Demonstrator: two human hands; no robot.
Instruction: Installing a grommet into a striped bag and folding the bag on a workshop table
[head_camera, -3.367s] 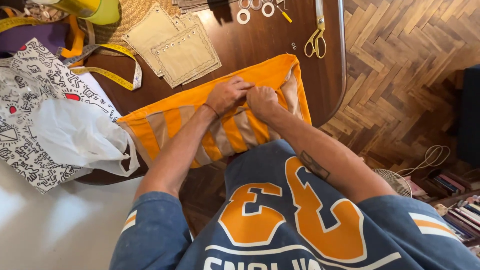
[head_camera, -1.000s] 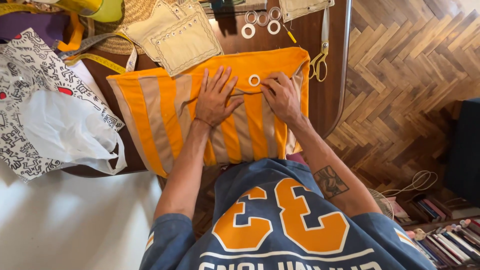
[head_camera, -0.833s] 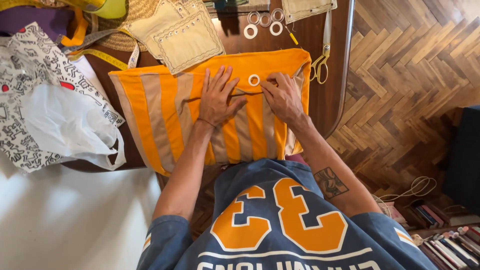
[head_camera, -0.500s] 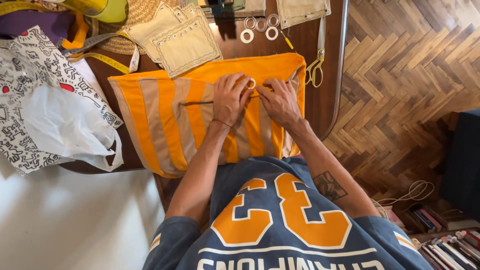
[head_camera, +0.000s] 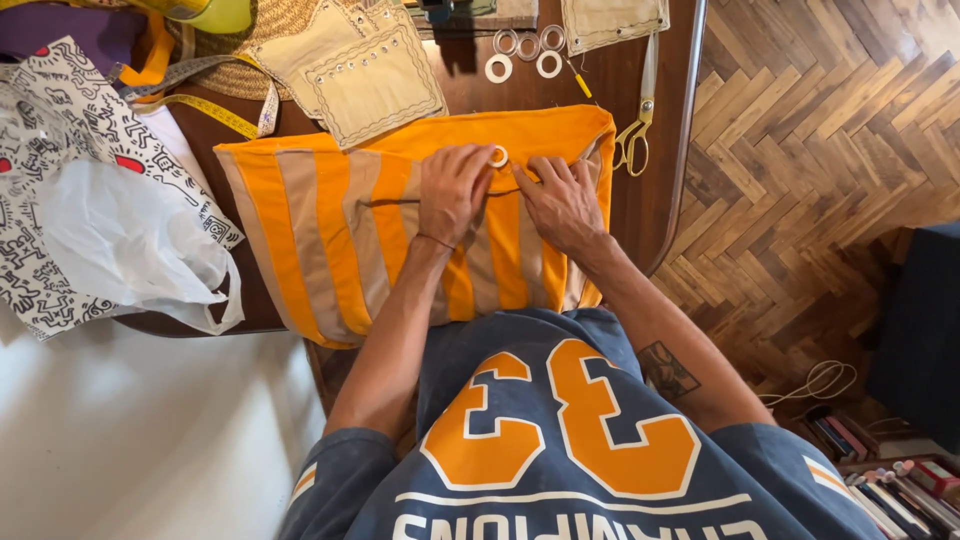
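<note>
Now both hands are down on the orange and beige striped fabric (head_camera: 340, 230), which lies spread over the dark wooden table (head_camera: 660, 200), its near edge hanging off toward the person. The left hand (head_camera: 452, 192) has slid up from a flat press a second ago and now pinches a small white ring (head_camera: 498, 156) at its fingertips, right by the far edge of the cloth. The right hand (head_camera: 562, 205) lies flat just beside it, fingers spread, gripping nothing, pinning the fabric down. So the ring is no longer lying loose between the hands; it is being held in place on the cloth. Farther off, three more white rings (head_camera: 522, 52) wait near the table's far edge, with gold-handled scissors (head_camera: 640, 110) to the right of the fabric. On the left sit a yellow measuring tape (head_camera: 215, 115), two beige pieces with eyelets (head_camera: 375, 85) and a white plastic bag (head_camera: 130, 250).
</note>
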